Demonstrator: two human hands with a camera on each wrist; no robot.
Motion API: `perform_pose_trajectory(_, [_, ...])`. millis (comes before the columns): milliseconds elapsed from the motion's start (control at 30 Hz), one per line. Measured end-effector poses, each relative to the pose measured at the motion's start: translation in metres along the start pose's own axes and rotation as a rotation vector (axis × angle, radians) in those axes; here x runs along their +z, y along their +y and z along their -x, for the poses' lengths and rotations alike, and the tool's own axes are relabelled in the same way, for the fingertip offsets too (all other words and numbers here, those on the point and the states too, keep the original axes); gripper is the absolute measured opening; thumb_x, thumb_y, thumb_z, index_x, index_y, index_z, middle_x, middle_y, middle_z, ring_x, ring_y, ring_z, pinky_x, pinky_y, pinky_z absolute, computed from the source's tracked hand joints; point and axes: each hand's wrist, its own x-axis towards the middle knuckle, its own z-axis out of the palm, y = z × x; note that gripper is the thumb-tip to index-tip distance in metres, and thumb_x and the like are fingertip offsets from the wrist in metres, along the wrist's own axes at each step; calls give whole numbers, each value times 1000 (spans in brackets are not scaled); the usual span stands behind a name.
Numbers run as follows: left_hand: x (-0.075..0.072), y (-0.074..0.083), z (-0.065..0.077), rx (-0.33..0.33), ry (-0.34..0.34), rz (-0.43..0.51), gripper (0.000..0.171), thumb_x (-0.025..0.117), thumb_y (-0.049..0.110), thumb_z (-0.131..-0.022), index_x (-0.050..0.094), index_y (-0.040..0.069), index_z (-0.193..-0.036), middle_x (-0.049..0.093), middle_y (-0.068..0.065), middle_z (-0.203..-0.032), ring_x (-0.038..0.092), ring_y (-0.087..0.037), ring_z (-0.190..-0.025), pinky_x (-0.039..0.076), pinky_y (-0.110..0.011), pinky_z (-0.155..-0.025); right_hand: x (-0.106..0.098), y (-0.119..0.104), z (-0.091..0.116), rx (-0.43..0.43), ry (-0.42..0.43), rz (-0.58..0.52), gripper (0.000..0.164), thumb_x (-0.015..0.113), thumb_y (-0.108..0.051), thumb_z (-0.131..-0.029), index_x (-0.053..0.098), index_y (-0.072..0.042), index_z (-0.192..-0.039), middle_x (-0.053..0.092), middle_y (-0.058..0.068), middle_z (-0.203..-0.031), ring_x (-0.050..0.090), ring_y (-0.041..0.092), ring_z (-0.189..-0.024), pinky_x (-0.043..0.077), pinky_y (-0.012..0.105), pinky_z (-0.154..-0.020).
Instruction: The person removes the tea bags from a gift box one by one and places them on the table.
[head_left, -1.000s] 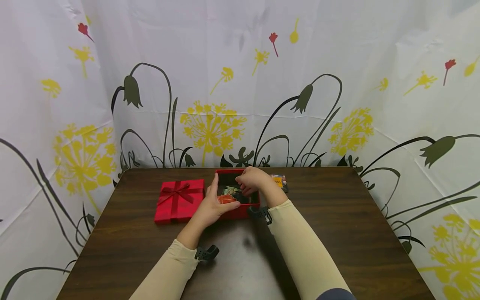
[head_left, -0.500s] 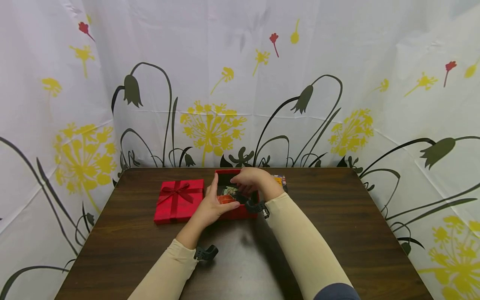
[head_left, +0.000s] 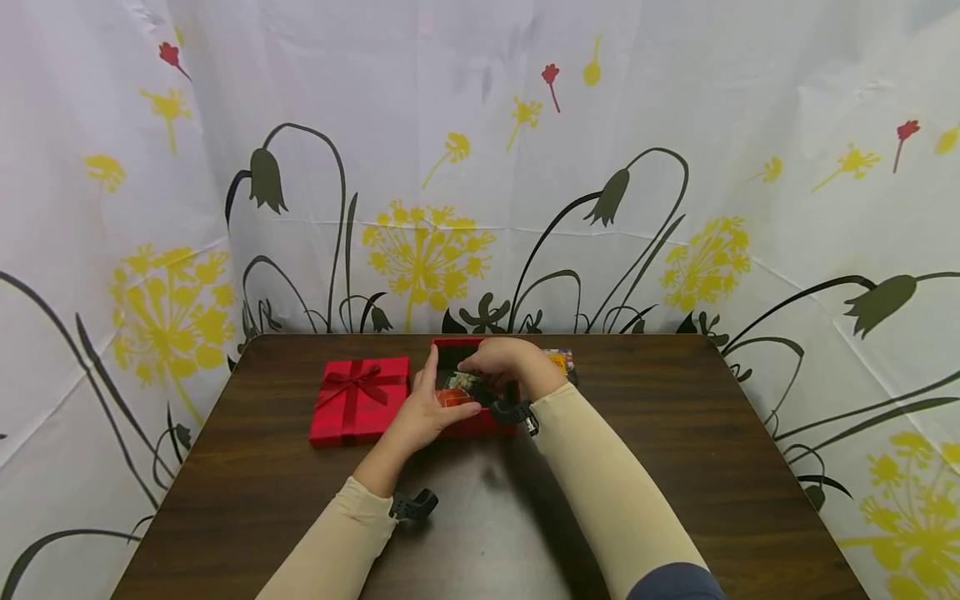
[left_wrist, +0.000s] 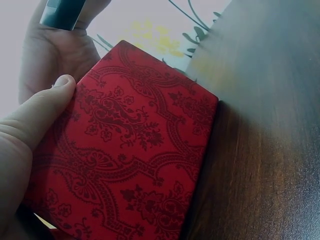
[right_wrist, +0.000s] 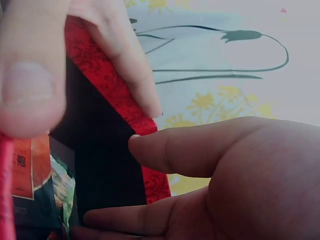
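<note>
An uncovered red patterned gift box with a black inside stands near the table's back edge. My left hand holds its near left corner, thumb over the near rim and fingers along the left side. My right hand reaches into the box from the right. In the right wrist view its thumb and lower fingers are extended with nothing between them, the fingertips beside a greenish-white patterned packet. An orange-and-black packet lies in the box near the left hand.
The red lid with a ribbon bow lies left of the box. Behind the right forearm, a small colourful packet lies on the dark wooden table. A flower-printed curtain hangs behind the table.
My right hand has moved slightly left and lower into the box, its wrist band shifting left with it. The left hand and the box have stayed in place.
</note>
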Motion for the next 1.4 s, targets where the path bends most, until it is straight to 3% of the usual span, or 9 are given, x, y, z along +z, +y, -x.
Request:
perform_pose_trajectory(200, [0,1,0,4,-4,1,134,90,53,-87,-8,37,-176,8,-18,-182,23,-51,-164,29,-75,-126,-1,0,-2,-8,1,33,47,60,-39,-110,67,6,-118,63,12,-101,71,38,-112,56,57,-111])
perform_pose_trajectory(333, [-1,1,0,2,4,3,133,90,51,-87,-8,37,-176,8,-18,-182,23,-51,-164,29,-75,-126,0,0,-5,-26,-10,97,40,59,-40,-110,61,-3,-96,55,7,-87,61,25,-80,57,54,-103])
perform_pose_trajectory(433, [0,0,0,-7,-3,-6,133,90,52,-87,-9,39,-175,7,-18,-182,22,-51,-164,29,-76,-126,1,2,-7,-24,-22,148,44,57,-41,-111,68,1,-106,62,12,-91,64,27,-79,57,55,-102])
perform_pose_trajectory(567, [1,-1,0,-9,-6,-12,133,90,54,-87,-9,41,-174,7,-18,-183,21,-51,-165,28,-76,-126,3,4,-7,-22,-13,145,57,59,-41,-110,66,5,-143,71,25,-131,75,42,-116,57,58,-109])
perform_pose_trajectory(800, [-1,-2,-1,5,-3,-22,133,89,55,-87,-10,41,-175,6,-19,-183,20,-52,-165,28,-77,-126,4,3,-6,-26,4,130,56,60,-39,-110,68,8,-141,71,25,-138,73,41,-124,57,56,-109])
perform_pose_trajectory(1000, [0,0,0,5,-5,-15,132,89,52,-88,-10,40,-175,5,-20,-182,20,-51,-165,27,-76,-126,3,2,-6,-37,-25,188,47,57,-39,-111,75,5,-112,72,16,-105,75,33,-98,59,53,-105])
perform_pose_trajectory(1167, [0,-1,0,9,-4,-7,132,89,53,-88,-10,41,-174,5,-19,-183,17,-50,-166,26,-76,-127,2,3,-6,-72,-90,224,47,53,-37,-112,52,-12,-72,44,1,-67,41,16,-59,47,44,-78])
perform_pose_trajectory(1267, [0,-1,1,8,-8,-6,134,90,57,-85,-9,42,-174,6,-18,-183,17,-49,-167,26,-75,-127,2,4,-5,-92,-118,221,48,53,-33,-111,47,-16,-67,38,-1,-64,34,14,-58,39,41,-73])
perform_pose_trajectory(1400, [0,-2,1,18,-5,-9,134,90,58,-85,-8,39,-175,7,-18,-183,18,-50,-166,27,-75,-127,4,5,-5,-109,-120,218,43,53,-31,-110,50,-17,-70,41,1,-69,39,18,-65,44,43,-76])
